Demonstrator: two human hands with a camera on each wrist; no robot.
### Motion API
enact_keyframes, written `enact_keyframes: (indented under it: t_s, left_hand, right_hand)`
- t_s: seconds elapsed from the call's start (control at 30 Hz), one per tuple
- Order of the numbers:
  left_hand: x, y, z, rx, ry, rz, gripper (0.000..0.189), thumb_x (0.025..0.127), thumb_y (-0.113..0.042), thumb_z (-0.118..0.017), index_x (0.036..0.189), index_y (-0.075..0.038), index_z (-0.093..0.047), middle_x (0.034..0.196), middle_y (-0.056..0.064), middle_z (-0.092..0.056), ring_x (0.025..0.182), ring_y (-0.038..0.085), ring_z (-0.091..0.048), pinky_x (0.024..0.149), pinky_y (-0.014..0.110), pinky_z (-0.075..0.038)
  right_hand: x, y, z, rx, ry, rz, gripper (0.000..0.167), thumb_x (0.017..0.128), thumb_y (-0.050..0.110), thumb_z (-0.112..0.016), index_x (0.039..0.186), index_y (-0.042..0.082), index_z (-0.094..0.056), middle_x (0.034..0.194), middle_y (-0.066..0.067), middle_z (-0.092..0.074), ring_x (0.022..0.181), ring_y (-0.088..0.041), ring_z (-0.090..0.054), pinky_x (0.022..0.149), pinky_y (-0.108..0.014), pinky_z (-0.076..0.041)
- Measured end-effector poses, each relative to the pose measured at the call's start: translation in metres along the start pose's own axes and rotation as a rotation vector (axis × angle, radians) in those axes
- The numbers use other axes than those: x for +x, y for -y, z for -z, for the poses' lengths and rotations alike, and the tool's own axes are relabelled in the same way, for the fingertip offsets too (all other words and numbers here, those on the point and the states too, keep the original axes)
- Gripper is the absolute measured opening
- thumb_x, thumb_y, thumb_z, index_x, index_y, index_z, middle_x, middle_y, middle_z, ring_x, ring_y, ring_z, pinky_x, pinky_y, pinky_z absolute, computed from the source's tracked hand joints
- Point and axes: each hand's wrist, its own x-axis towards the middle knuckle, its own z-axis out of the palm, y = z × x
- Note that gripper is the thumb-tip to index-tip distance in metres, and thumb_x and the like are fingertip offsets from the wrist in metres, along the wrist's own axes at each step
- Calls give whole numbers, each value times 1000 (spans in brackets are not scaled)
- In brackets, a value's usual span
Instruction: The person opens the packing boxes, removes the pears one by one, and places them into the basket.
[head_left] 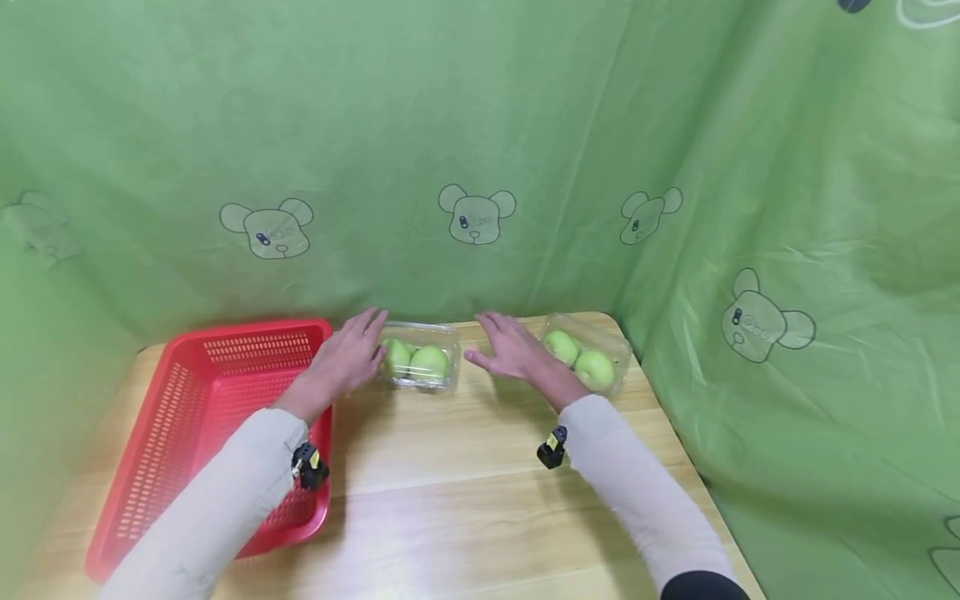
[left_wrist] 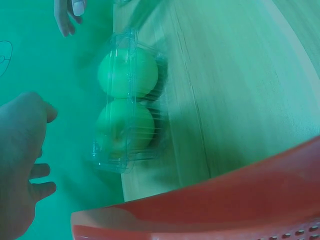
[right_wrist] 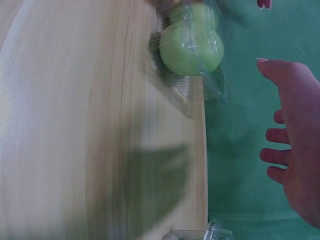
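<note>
Two green apples lie in a clear plastic clamshell box at the table's back edge. My left hand hovers at the box's left end, fingers extended; in the left wrist view a gap shows between that hand and the box. To the box's right hovers my right hand, fingers spread and holding nothing. A second clear box with green apples sits at the back right corner, partly behind my right wrist.
A red plastic basket with slotted walls stands on the left of the wooden table, under my left forearm. A green curtain with bear-face prints hangs behind the table and along its sides.
</note>
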Motion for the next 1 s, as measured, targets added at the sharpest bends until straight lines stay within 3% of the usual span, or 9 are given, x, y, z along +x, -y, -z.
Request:
enact_keyframes:
  t_s: [0.47, 0.7, 0.83, 1.0]
  left_hand:
    - [5, 6, -12, 18, -10, 39, 59, 108, -18, -44, 160, 3, -28, 165, 27, -33, 150, 47, -37, 124, 61, -36]
    - [4, 11, -14, 41, 2, 67, 55, 106, -13, -44, 157, 6, -34, 161, 29, -39, 148, 49, -40, 123, 62, -38]
    - [5, 14, -16, 110, 3, 52, 55, 101, -8, -49, 152, 9, -40, 152, 32, -48, 141, 48, -47, 120, 59, -44]
    - [6, 16, -20, 274, -17, -4, 44, 95, -1, -53, 136, 14, -54, 125, 31, -63, 117, 44, -59, 106, 53, -56]
  right_hand:
    - [5, 2, -22, 4, 13, -21, 84, 99, 63, -50, 159, 6, -35, 164, -23, -38, 150, -45, -40, 127, -60, -34]
    - [6, 7, -32, -11, -10, -34, 77, 101, 54, -56, 155, 1, -41, 159, -25, -44, 148, -44, -42, 128, -57, -33]
    - [7, 11, -38, -39, -24, -35, 73, 101, 51, -57, 153, 1, -44, 157, -24, -47, 148, -43, -44, 128, -56, -34]
    - [6, 16, -39, -57, -22, -33, 70, 102, 50, -56, 150, -1, -46, 156, -24, -49, 147, -41, -45, 128, -54, -34]
